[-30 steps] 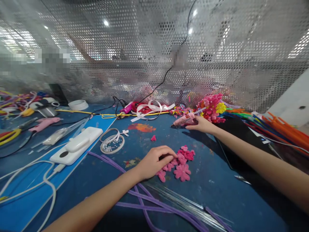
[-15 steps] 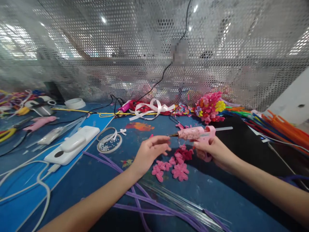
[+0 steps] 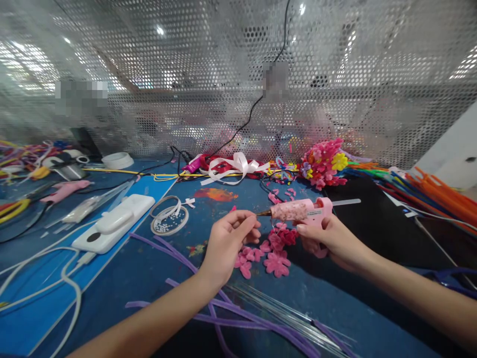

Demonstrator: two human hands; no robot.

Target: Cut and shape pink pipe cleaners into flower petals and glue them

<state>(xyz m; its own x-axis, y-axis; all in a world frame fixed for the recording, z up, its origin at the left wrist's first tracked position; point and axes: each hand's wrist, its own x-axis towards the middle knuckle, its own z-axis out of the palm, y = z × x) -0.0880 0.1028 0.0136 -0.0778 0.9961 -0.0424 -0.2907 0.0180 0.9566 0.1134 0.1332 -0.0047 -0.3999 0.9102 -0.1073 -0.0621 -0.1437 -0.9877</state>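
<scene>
My right hand [image 3: 328, 238] grips a pink glue gun [image 3: 298, 210] held level, its nozzle pointing left. My left hand [image 3: 227, 241] is raised just off the nozzle tip, thumb and fingers pinched together on something too small to make out. Under both hands a small heap of pink felt flowers [image 3: 274, 248] lies on the blue table [image 3: 149, 268]. Purple pipe cleaners [image 3: 238, 313] and clear glue sticks [image 3: 283, 313] lie near my left forearm.
A white power bank with cable [image 3: 114, 226] and a ring of beads [image 3: 167, 223] lie at left. White ribbon [image 3: 233, 166], a pink flower bunch [image 3: 324, 161] and coloured pipe cleaners [image 3: 436, 199] line the back and right. A perforated metal screen [image 3: 223, 74] closes the rear.
My right hand picked the glue gun up from the back of the table and brought it near. My left hand rose off the flower heap, pinched, to meet the nozzle.
</scene>
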